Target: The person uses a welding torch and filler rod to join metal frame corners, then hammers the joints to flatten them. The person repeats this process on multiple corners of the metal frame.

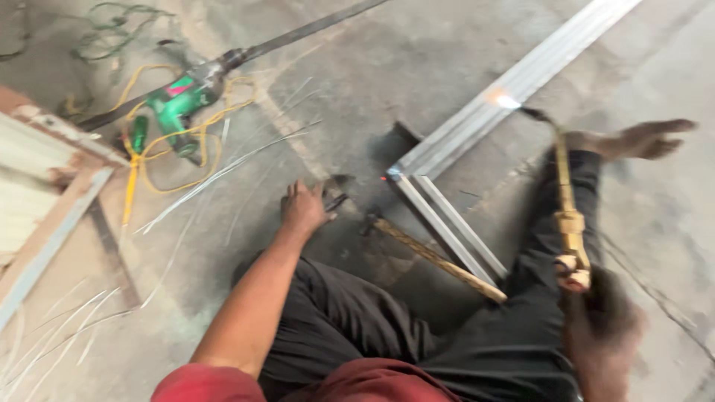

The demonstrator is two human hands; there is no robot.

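I sit on a concrete floor with my legs in dark trousers stretched out. My right hand [602,327] grips a brass torch [570,216] whose tip burns with a small flame [504,100] on a long grey metal bar [514,82]. A second bar [447,223] meets it at a corner [395,175]. My left hand [304,206] rests on the floor, fingers on a small dark object [337,199] that is too blurred to name. A hammer with a wooden handle [436,257] lies between my left hand and the bars. My bare foot [644,139] lies beside the torch tip.
A green power drill [181,100] with a long bit lies at the upper left among a yellow cord [160,160]. Thin wire rods [223,167] are scattered on the floor. A metal frame with corrugated sheet [37,201] sits at the left edge.
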